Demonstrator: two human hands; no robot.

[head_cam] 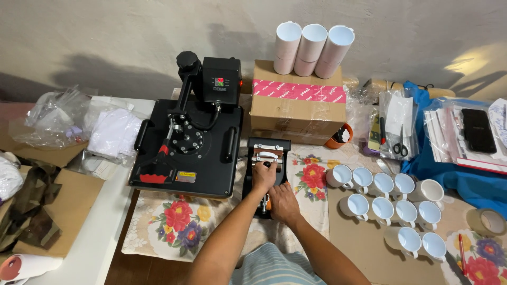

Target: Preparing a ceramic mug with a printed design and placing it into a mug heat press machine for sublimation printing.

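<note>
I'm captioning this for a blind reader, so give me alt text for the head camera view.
A person's left hand grips the handle of a small black mug press while the right hand rests at its near end. A large black heat press stands to the left, and white mugs crowd the table on the right.

mugs right of mug press, box behind

Pink-taped cardboard box behind press
</note>
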